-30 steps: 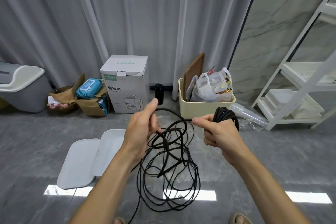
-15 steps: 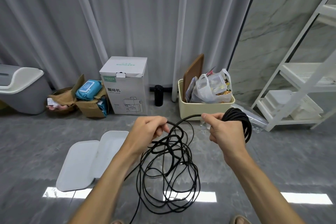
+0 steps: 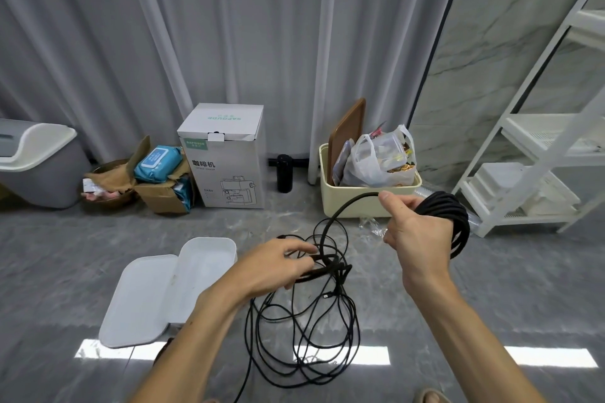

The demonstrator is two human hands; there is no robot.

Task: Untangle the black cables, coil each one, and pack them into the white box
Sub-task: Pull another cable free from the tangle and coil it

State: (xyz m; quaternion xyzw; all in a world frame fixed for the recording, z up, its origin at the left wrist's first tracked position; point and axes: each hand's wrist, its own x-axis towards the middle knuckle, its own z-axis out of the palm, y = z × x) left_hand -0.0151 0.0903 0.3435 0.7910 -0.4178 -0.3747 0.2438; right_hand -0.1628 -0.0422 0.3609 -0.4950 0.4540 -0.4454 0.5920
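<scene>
Right hand (image 3: pixel 415 232) grips a coil (image 3: pixel 453 222) hanging upright; its strand (image 3: pixel 330 222) arcs down-left to the tangle (image 3: pixel 304 321) the left hand (image 3: pixel 278 265) pinches.

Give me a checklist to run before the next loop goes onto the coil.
1. Coil held: ok. The right hand grips the coil, loops wound around it.
2. Feed strand in the pinch: ok. The strand arcs from the right thumb and finger down to the tangle.
3. Left hand on the knot: ok. The left hand holds the bunched strands.
4. Strand free of the knot: not ok. It runs straight into the bunch.
5. Number of cables in the tangle: cannot tell.
6. White box ready: ok. The box sits open, its lid beside it.
</scene>
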